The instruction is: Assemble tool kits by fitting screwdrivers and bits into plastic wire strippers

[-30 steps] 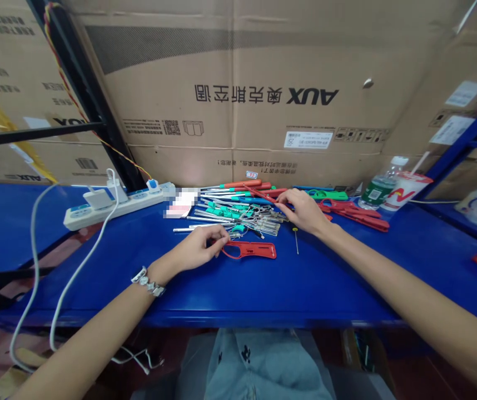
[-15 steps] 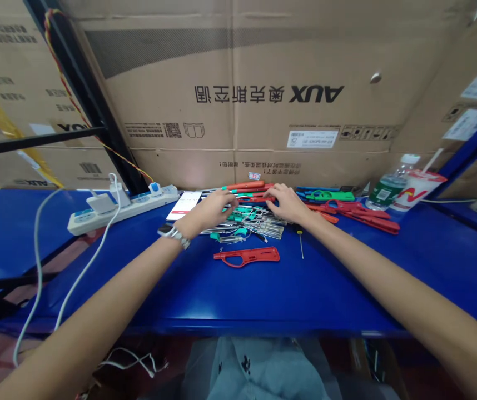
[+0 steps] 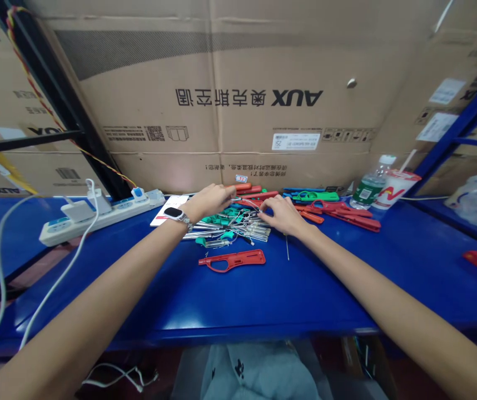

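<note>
A red lighter half-shell (image 3: 233, 260) lies flat on the blue table in front of both hands. Behind it is a pile of lighter inner parts (image 3: 225, 225) with clear tanks, metal rods, thin wires and green pieces. My left hand (image 3: 212, 201), wearing a watch, is over the back of this pile with its fingers bent together; what they hold is hidden. At the pile's right side, my right hand (image 3: 282, 215) has thumb and finger pinched near a thin pale wire-like strand (image 3: 250, 203). Red shells (image 3: 259, 194) lie stacked just behind the hands.
More red shells (image 3: 347, 214) and a green shell (image 3: 316, 196) lie to the right, near a water bottle (image 3: 369, 186) and a paper cup (image 3: 396, 190). A power strip (image 3: 100, 215) with chargers stands left. Cardboard boxes (image 3: 238, 122) form the back wall.
The view has shifted, so the table things appear further left. My left hand has moved closer to the stacked red shells and its fingers have closed. My right fingers have drawn into a pinch.
</note>
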### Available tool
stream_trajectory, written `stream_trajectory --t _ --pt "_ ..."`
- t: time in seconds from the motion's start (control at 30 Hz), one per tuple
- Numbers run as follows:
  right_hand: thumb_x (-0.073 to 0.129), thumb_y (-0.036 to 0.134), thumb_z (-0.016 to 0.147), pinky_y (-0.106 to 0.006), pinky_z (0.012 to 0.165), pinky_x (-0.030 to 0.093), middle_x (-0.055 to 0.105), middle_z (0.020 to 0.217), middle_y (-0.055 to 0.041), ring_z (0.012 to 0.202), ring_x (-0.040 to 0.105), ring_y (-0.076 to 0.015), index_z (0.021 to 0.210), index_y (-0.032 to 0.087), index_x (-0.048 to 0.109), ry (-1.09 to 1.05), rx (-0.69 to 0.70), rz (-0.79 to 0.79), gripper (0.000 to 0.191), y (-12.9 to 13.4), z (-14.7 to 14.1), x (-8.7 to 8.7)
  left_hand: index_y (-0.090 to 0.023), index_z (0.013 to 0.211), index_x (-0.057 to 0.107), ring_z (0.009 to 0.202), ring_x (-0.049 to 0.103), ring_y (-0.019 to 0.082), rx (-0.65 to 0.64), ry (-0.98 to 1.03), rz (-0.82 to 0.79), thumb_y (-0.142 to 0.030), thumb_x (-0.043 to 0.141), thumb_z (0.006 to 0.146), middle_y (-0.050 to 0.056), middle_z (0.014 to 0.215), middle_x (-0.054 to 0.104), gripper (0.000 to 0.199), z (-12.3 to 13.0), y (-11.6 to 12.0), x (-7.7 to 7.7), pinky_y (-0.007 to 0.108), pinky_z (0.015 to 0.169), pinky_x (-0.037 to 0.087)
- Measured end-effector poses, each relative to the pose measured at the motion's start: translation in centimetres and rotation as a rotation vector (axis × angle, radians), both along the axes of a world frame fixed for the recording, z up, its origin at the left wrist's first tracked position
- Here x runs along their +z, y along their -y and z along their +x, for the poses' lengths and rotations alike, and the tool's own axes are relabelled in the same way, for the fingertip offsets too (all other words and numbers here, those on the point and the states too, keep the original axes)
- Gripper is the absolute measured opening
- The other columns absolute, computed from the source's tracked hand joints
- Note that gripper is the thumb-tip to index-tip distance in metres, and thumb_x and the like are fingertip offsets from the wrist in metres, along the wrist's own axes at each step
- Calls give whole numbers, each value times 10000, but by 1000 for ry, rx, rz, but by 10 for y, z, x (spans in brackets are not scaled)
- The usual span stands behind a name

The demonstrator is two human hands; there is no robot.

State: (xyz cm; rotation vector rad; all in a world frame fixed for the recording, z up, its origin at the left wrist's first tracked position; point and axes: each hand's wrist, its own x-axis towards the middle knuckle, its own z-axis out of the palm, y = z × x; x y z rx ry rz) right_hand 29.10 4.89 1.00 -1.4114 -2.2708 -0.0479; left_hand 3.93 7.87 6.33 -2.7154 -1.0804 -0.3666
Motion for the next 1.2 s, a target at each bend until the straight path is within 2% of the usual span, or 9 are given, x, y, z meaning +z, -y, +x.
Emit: stream_trajectory --t 0.1,0.2,0.33,0.47,0.6,0.83,1.0,1.2 --pt "646 268 933 -457 926 429 743 1029 -88 1048 637 -290 936 203 677 -108 87 67 72 5 2 3 -149 1060 647 862 669 214 -54 130 -39 -224 530 990 96 988 719 155 -14 13 7 316 751 481" --pt "629 265 949 -389 857 475 736 1000 -77 941 666 -239 961 197 682 -244 233 91 87 17 3 6 -171 1013 646 765 639 182 -76 242 -75 -264 524 999 77 928 705 154 -31 34 7 308 694 463" --pt "612 296 975 -333 760 500 711 957 -61 811 650 -187 995 193 696 -348 354 53 134 43 -3 6 -181 1068 650 629 563 129 -97 365 -105 -307 549 1000 40 892 705 176 -48 70 -6 277 613 421" --pt "560 295 1015 -318 759 497 708 973 -65 833 647 -175 1028 192 716 -380 391 18 188 65 -16 2 -183 1076 665 706 599 145 -118 445 -160 -375 527 1036 40 907 712 240 -52 92 -22 281 659 448" --pt "482 298 1046 -320 768 488 705 930 -60 841 636 -171 992 184 709 -434 400 -60 260 76 -30 0 -177 1079 683 678 586 138 -93 492 -231 -376 508 1044 29 857 712 267 -53 101 -30 271 629 433" --pt "643 330 956 -279 643 427 683 855 -25 698 545 -133 1000 185 713 -417 406 -212 167 88 -41 -3 -187 983 745 539 470 114 -38 431 -359 -419 557 1001 -1 685 664 299 -64 104 -37 254 517 338" --pt "689 284 917 -278 650 430 695 889 -21 686 546 -126 1056 197 710 -383 403 -254 166 86 -41 -9 -172 822 741 489 467 116 25 362 -393 -432 555 973 7 570 609 353 -69 105 -35 259 487 309" --pt "635 260 964 -289 682 444 690 890 -22 720 580 -139 1044 207 699 -343 439 -279 116 85 -43 -15 -178 801 774 460 417 115 126 256 -468 -459 576 932 8 546 600 367 -72 112 -33 274 477 266"
